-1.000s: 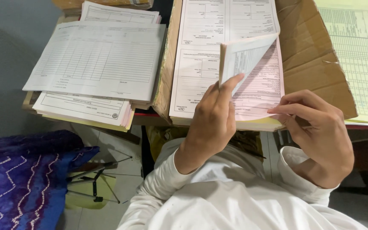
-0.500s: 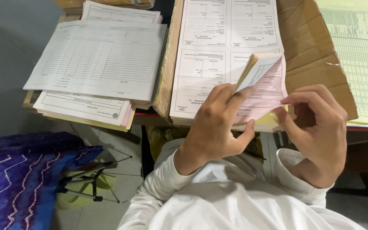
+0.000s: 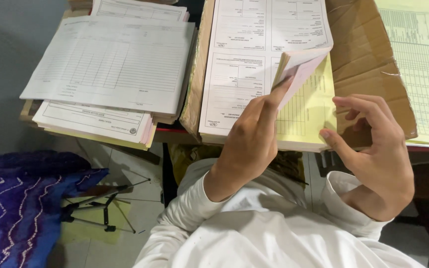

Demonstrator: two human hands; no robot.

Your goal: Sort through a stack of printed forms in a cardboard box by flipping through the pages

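Note:
A thick stack of printed forms (image 3: 239,84) lies in front of me on a brown cardboard sheet (image 3: 368,64). My left hand (image 3: 249,144) holds up the folded-back corner of several white and pink sheets (image 3: 296,67), pinched by the fingertips. Under the lifted corner a yellow sheet (image 3: 309,111) shows. My right hand (image 3: 373,149) hovers at the stack's near right corner, fingers spread, thumb touching the edge of the yellow sheet.
Another pile of white and pink forms (image 3: 110,69) lies to the left. A yellow printed sheet (image 3: 423,64) lies at the right. Below the table edge are a blue patterned cloth (image 3: 21,208) and a folded metal stand (image 3: 100,203) on the floor.
The pink sheet under the lifted corner has been turned up too, baring the yellow sheet. My right hand let go of the pink sheet's edge and opened.

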